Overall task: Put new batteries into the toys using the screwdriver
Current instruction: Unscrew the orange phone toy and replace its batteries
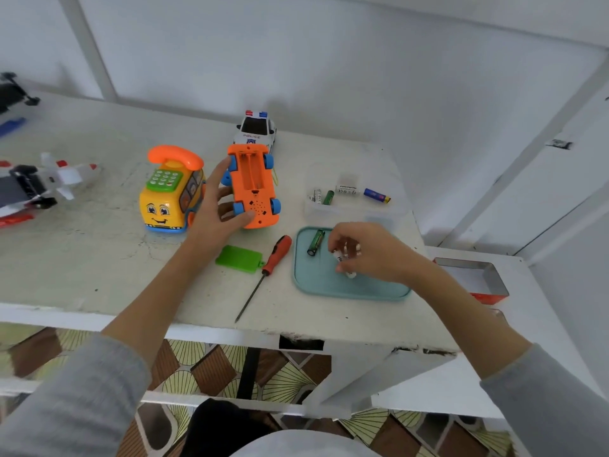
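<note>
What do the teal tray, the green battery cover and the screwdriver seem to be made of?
Teal tray: probably matte plastic or silicone, judging by its soft rounded rim and lack of glare.
Green battery cover: moulded plastic, uniform bright colour with a slight sheen.
Screwdriver: glossy red-orange plastic handle with a black band; the thin dark shaft looks like metal.

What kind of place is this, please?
Probably a home room with a makeshift workbench: a worn white table against a plain white wall, patterned floor tiles beneath, and toys such as the phone bus.
</note>
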A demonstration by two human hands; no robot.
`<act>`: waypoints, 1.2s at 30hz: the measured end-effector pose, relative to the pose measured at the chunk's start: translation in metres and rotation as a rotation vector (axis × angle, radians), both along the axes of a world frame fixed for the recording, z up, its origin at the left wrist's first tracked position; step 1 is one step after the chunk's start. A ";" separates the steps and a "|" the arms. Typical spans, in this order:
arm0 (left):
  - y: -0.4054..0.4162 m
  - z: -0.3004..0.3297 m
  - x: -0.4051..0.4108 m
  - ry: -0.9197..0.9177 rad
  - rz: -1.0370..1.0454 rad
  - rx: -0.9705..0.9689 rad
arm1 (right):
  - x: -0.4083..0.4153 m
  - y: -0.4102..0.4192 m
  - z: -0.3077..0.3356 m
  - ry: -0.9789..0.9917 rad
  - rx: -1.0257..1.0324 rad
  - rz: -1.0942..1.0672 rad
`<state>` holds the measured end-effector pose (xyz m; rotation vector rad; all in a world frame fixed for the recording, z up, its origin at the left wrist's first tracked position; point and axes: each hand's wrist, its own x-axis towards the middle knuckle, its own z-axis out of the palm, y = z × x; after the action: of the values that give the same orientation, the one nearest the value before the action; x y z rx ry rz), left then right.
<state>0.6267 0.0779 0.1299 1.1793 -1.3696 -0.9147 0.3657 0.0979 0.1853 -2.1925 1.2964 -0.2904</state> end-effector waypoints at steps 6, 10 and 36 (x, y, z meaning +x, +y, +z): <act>-0.001 -0.002 0.000 0.009 0.016 0.007 | 0.024 -0.012 0.015 -0.396 -0.076 -0.157; -0.002 -0.002 0.001 0.007 0.007 -0.003 | 0.061 -0.040 0.028 -0.593 -0.150 -0.198; -0.004 -0.005 0.004 0.079 -0.008 0.000 | 0.126 -0.099 -0.017 -0.330 -0.691 0.012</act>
<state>0.6310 0.0735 0.1249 1.1267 -1.3116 -0.9579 0.4916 -0.0010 0.1686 -2.5380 1.0929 -1.1884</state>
